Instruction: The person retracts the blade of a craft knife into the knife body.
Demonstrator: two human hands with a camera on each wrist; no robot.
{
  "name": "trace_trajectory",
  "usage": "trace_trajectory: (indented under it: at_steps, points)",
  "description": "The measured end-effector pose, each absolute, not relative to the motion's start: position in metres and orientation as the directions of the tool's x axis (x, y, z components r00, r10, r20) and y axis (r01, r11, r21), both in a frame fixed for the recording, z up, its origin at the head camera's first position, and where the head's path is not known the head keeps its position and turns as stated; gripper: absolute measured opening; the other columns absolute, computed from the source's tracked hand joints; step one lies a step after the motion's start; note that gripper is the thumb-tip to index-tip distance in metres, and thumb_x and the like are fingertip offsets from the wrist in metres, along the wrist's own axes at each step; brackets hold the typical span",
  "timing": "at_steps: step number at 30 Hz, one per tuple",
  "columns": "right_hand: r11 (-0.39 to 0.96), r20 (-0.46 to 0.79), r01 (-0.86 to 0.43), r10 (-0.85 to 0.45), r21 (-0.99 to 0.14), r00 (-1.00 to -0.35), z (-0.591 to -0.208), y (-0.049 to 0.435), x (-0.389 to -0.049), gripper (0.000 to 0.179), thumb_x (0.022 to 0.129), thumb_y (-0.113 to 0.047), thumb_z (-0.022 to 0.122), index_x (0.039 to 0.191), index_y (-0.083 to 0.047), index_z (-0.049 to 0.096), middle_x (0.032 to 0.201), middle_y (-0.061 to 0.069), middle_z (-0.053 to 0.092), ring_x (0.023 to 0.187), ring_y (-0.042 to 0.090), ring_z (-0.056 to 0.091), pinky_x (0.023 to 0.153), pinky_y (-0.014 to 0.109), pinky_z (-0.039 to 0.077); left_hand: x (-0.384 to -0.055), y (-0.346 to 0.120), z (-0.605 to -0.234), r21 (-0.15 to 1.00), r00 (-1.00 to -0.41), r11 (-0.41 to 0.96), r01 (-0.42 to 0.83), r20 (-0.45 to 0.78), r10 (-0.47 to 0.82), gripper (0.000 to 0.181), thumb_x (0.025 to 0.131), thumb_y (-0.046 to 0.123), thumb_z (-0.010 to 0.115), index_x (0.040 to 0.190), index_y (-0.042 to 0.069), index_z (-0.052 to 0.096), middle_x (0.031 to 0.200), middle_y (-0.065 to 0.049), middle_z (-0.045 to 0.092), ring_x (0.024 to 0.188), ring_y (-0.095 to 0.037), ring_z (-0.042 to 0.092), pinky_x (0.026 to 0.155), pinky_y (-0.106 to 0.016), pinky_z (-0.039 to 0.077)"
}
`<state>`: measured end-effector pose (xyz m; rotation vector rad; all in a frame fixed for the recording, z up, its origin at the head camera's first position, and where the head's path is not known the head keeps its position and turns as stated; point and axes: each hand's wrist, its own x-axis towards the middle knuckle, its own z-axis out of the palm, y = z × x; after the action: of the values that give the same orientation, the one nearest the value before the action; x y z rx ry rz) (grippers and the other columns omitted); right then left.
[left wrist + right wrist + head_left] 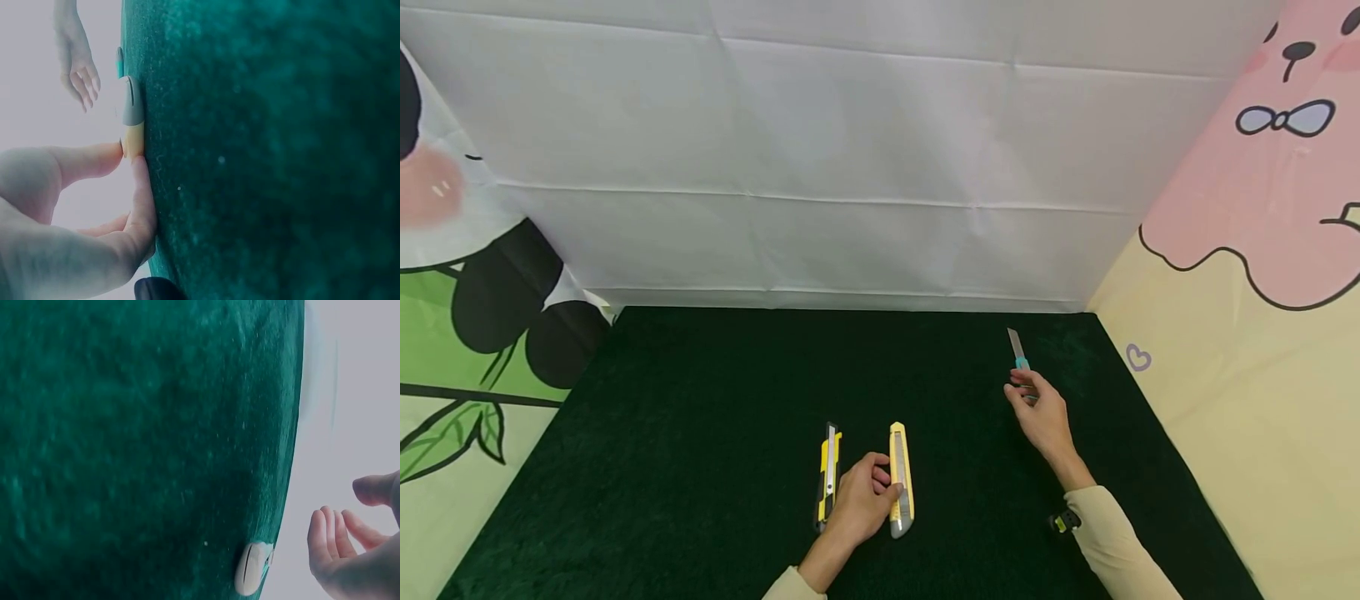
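A pale yellow utility knife [901, 467] with a grey end lies on the dark green cloth, blade forward. My left hand [859, 504] pinches it between thumb and fingers from its left side; the left wrist view shows the fingertips on the yellow part of the knife [134, 137]. Just left of that hand lies a yellow-and-black utility knife [828, 475], partly covered by it. Farther right, my right hand [1047, 421] hovers over a teal-and-white utility knife [1021, 362] with its blade out. In the right wrist view the fingers [320, 544] are apart from that knife [251, 569].
The green cloth [700, 400] covers the table. A white creased sheet [850, 150] hangs behind it. Printed cartoon panels stand at the left and at the right [1247, 367]. A small dark device [1064, 522] sits at my right wrist.
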<state>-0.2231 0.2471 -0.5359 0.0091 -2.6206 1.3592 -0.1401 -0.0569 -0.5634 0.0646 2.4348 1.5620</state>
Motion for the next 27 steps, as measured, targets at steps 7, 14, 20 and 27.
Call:
trace_trajectory:
  at_steps: [7, 14, 20, 27]
  points:
    - [0.581, 0.138, -0.052, 0.105, -0.812, -0.985, -0.535, 0.256, -0.225, 0.041, 0.108, -0.018, 0.054, 0.144, 0.001, 0.049, 0.14, 0.023, 0.055, 0.122, 0.035, 0.057, 0.105, 0.05, 0.047, -0.14, -0.057, -0.563, 0.901, -0.968, 0.424, -0.094, -0.182, 0.173, 0.041, 0.091, 0.009, 0.076, 0.127, -0.002, 0.058, 0.096, -0.006, 0.058, 0.079, -0.018, 0.059, 0.068, -0.034, 0.055]
    - [0.587, 0.111, -0.007, 0.141, -0.81, -0.984, -0.533, 0.265, -0.227, 0.044, 0.108, -0.016, 0.053, 0.146, 0.002, 0.044, 0.14, 0.024, 0.053, 0.122, 0.036, 0.056, 0.103, 0.044, 0.046, -0.14, -0.057, -0.563, 0.901, -0.967, 0.424, -0.093, -0.183, 0.177, 0.043, 0.091, 0.008, 0.076, 0.128, -0.002, 0.058, 0.096, -0.007, 0.058, 0.08, -0.018, 0.059, 0.068, -0.034, 0.055]
    - [0.59, 0.074, 0.038, 0.163, -0.806, -0.984, -0.531, 0.271, -0.228, 0.045, 0.108, -0.016, 0.052, 0.147, 0.004, 0.042, 0.142, 0.027, 0.051, 0.124, 0.039, 0.054, 0.106, 0.05, 0.046, -0.14, -0.058, -0.564, 0.903, -0.967, 0.42, -0.09, -0.181, 0.182, 0.043, 0.09, 0.008, 0.076, 0.128, -0.002, 0.058, 0.097, -0.007, 0.058, 0.08, -0.018, 0.058, 0.068, -0.033, 0.055]
    - [0.61, 0.038, 0.071, 0.163, -0.79, -0.986, -0.534, 0.281, -0.231, 0.046, 0.108, -0.015, 0.051, 0.147, 0.006, 0.041, 0.142, 0.029, 0.049, 0.125, 0.041, 0.053, 0.106, 0.053, 0.046, -0.14, -0.058, -0.563, 0.902, -0.967, 0.421, -0.095, -0.185, 0.176, 0.043, 0.09, 0.008, 0.076, 0.128, -0.002, 0.058, 0.096, -0.007, 0.058, 0.079, -0.018, 0.058, 0.067, -0.033, 0.055]
